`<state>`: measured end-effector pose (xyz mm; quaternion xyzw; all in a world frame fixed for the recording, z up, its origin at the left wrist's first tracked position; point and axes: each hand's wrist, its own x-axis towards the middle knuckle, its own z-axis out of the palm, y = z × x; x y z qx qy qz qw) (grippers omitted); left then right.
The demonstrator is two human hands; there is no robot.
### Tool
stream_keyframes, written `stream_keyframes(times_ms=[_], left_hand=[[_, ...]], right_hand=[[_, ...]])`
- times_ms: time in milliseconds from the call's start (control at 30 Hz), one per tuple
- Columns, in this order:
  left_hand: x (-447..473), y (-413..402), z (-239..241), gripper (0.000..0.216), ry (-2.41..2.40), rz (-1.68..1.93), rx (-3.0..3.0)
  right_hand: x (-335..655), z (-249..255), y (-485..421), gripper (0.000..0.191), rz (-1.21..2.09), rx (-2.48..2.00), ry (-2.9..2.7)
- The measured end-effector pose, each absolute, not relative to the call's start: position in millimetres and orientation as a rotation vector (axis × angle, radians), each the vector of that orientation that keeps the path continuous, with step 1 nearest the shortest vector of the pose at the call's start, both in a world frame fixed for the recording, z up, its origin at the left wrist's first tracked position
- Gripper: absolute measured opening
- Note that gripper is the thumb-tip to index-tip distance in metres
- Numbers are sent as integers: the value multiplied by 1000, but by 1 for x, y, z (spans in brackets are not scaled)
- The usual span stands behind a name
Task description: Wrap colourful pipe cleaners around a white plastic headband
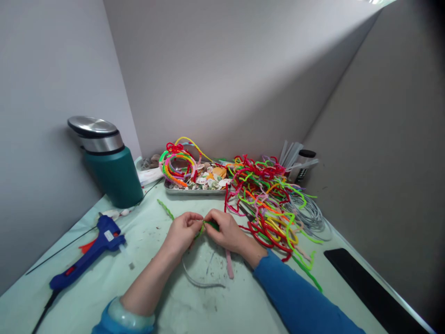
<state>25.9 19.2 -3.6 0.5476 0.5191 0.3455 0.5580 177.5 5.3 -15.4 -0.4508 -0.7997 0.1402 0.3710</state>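
Close together over the middle of the table, my left hand (183, 233) and my right hand (225, 230) both pinch a green pipe cleaner (165, 208). One end of it, looking twisted or braided, sticks out beyond my left hand to the upper left. The part between the fingertips is mostly covered. From beneath my left hand a curved grey wire (203, 284) runs along the table. A pink fuzzy strip (229, 265) lies below my right wrist.
Left are a blue glue gun (88, 253) and a green bottle (113, 174). Behind my hands stands a metal tray (198, 190) of shells and pipe cleaner loops. A tangled pipe cleaner heap (262, 185), grey wire coil (309, 213) and black strip (368, 287) lie right.
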Motion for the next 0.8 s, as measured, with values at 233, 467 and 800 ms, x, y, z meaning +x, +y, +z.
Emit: stream_keyframes(times_ms=[233,467,800], left_hand=[[22,28,-13,22,1247,888,1632],[20,26,-12,24,1218,839,1786],[19,21,-4,22,1370,782,2028]], right_hand=[[177,-17,5,6,346,-1204,-2021],[178,-19,7,6,325,-1218,-2009],[177,-18,6,4,332,-1235,-2015]])
